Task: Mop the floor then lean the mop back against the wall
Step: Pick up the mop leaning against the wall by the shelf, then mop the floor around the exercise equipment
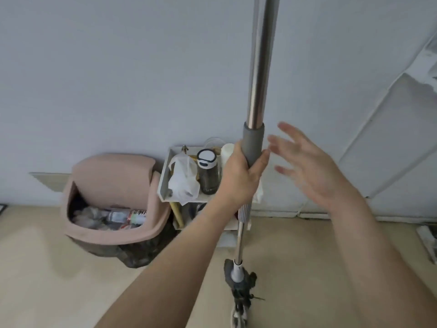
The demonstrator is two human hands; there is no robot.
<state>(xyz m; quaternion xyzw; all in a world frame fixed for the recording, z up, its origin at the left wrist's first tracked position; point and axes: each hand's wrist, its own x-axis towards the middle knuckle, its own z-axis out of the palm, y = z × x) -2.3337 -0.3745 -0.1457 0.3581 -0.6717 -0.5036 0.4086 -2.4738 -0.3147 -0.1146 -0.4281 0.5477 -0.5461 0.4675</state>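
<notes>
Upright, mop [253, 147] gripped by left hand [238, 178], right hand [307, 166] spread beside.

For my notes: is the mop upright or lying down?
Upright: the left hand grips the mop, its head on the floor.

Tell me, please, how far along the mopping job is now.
Done: whether the floor is mopped cannot be told. In hand: the left hand grips the mop at its grey sleeve, mop head on the floor; the right hand is open beside it. Left: leaning the mop against the wall.
</notes>
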